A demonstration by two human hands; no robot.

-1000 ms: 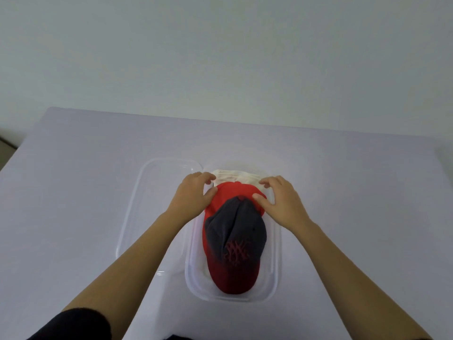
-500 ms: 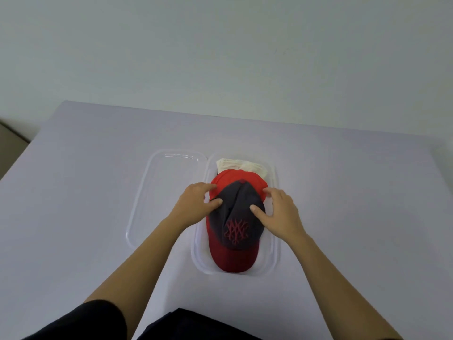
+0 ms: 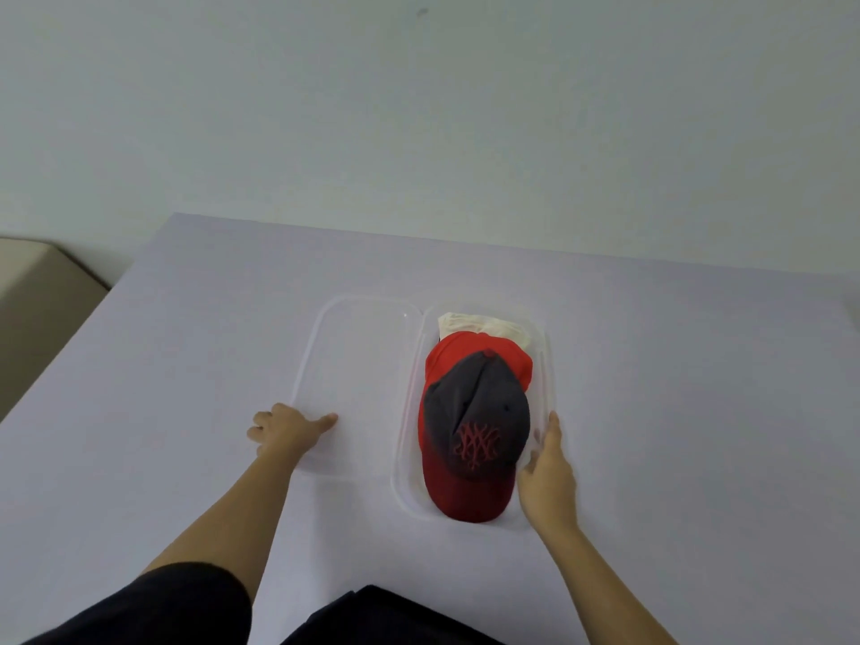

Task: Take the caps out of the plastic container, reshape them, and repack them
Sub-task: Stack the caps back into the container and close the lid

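A clear plastic container (image 3: 550,365) sits on the table with three stacked caps in it. On top lies a dark grey cap (image 3: 479,412) with a red brim and red emblem. Under it is a red cap (image 3: 458,353), and a white cap (image 3: 484,325) shows at the far end. The clear lid (image 3: 363,360) lies flat just left of the container. My left hand (image 3: 286,430) grips the lid's near left edge, thumb on top. My right hand (image 3: 547,481) holds the container's right rim near the front, thumb inside the wall and fingers along the outside.
The pale lilac table (image 3: 186,365) reaches to a plain wall at the back. A beige piece of furniture (image 3: 32,290) stands beyond the table's left edge. My dark clothing (image 3: 381,616) shows at the bottom of the view.
Both hands have left the top of the caps. The left one moved left onto the lid, the right one down to the container's right rim. The camera has pulled back.
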